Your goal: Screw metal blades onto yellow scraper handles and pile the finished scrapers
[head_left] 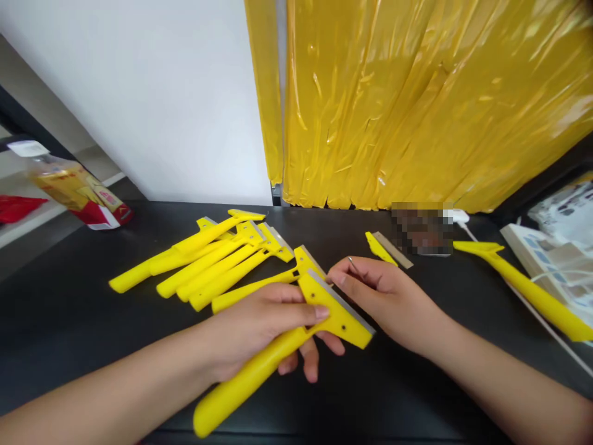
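My left hand [273,321] grips a yellow scraper [259,371] by its wide head, thumb on the flat face. A metal blade edge runs along the head's upper right side, and two small dark holes show in the face. My right hand [375,287] is pinched beside that edge, with a thin metal piece [353,266] sticking up from the fingers. Behind my left hand lies another yellow scraper [254,292], its head partly hidden by the held one. Several more yellow scrapers [208,269] lie in an overlapping group to the left.
Beyond my right hand lie a small yellow part [380,249] and a flat grey-brown strip [393,250]. A yellow handle [537,296], a white cable and a white box [532,259] are at the right. A bottle [83,188] stands tilted in view at the left on the black table [55,334].
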